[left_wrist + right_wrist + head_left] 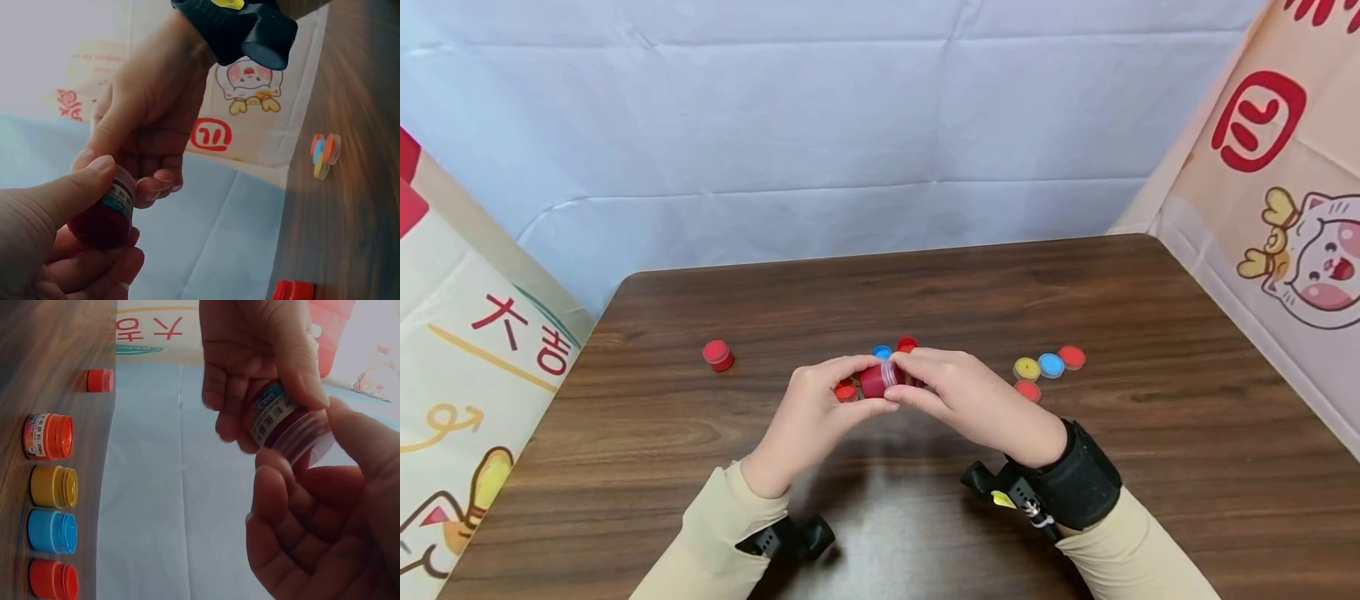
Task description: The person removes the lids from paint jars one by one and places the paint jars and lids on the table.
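Both hands meet over the middle of the table around a small dark red paint jar point(872, 382). My left hand point(814, 410) grips the jar's body between thumb and fingers, and its printed label point(275, 422) shows in the right wrist view. At the clear lid point(305, 439), my right hand point(973, 400) pinches the rim with thumb and fingertips. The jar is tilted on its side, its lid toward the right hand. Just beyond the hands stand uncapped jars: red point(51, 436), yellow point(55, 486), blue point(53, 531) and another red point(55, 579).
On the left of the wooden table point(662, 467) stands a capped red jar point(718, 356). Loose lids lie to the right: a yellow lid point(1026, 369), a blue lid point(1051, 365) and two red lids point(1072, 357). A pale cloth point(820, 125) hangs behind the table.
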Demonstrator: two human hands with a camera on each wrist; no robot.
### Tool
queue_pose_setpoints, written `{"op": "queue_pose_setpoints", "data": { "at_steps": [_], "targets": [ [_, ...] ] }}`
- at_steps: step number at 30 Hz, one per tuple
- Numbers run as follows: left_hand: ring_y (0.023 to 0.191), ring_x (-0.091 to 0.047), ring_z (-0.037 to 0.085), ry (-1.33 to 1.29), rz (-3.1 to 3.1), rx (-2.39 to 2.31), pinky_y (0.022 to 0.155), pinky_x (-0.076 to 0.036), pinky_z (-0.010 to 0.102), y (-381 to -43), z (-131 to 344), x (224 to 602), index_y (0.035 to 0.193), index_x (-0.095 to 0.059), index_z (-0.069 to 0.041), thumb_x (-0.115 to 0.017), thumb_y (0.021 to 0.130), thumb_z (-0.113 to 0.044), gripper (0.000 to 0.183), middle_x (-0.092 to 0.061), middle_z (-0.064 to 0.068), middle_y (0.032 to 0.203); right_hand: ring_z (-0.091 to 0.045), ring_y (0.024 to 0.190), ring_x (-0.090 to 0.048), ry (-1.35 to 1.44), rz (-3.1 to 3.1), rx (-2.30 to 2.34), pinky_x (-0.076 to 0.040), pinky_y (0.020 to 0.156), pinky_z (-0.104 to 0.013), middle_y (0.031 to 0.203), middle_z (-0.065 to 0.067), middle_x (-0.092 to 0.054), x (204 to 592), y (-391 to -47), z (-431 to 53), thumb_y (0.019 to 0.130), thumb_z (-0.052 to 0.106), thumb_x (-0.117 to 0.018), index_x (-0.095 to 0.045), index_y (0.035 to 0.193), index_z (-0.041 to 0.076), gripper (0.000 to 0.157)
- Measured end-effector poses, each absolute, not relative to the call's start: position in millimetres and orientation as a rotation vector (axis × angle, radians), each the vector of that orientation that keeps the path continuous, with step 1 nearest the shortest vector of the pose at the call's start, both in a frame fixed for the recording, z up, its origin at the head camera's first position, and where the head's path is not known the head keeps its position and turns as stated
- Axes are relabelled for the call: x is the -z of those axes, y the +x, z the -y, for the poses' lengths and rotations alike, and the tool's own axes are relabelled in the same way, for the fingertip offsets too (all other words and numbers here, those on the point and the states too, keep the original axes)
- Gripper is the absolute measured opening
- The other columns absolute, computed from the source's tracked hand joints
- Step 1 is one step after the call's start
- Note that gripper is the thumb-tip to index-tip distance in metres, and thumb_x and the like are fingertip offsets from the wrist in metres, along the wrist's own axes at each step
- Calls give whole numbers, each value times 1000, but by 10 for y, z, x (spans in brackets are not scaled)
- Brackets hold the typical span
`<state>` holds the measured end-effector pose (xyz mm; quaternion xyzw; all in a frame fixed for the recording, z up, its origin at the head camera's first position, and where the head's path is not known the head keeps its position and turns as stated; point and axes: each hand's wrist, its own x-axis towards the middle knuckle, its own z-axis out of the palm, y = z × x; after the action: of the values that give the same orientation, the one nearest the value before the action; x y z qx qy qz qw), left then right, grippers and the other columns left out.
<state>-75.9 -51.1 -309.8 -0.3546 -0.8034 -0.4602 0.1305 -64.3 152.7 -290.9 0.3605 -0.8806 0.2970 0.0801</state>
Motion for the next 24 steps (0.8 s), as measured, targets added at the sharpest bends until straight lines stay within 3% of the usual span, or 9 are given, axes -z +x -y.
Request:
{"op": "queue_pose_setpoints", "data": {
  "at_steps": [2,9,17,24],
  "targets": [
    [72,-60,9,-1015,2333,1376,64,-53,27,-764,507,3101,109,-67,-5,-82,70,-16,42,-68,0,95,-6,73,-49,1066,2623,-873,-46,61,-19,85,5,-52,2912,-647,-1524,90,30,-61,-58,100,10,22],
    [80,-55,9,-998,2249,1299,66,-50,24,-753,475,3090,106,-61,-8,-82,70,-10,42,-60,-1,99,-8,80,-54,1010,2556,-1154,-49,66,-23,102,-1,-57,2935,-638,-1534,91,20,-62,-53,129,2,43],
    [70,-46,6,-1024,2209,1134,59,-43,19,-736,475,3078,101,-61,-8,-84,69,-15,40,-57,-3,91,-8,73,-53,983,2590,-1208,-48,63,-24,90,4,-57,2938,-660,-1525,92,22,-60,-63,112,9,24],
    [71,-55,11,-1028,2238,1233,60,-49,20,-732,512,3057,101,-66,-7,-85,66,-15,41,-61,-3,90,-5,74,-53,1039,2569,-1066,-48,63,-21,92,3,-56,2937,-636,-1506,92,23,-60,-61,117,8,29]
  ]
}}
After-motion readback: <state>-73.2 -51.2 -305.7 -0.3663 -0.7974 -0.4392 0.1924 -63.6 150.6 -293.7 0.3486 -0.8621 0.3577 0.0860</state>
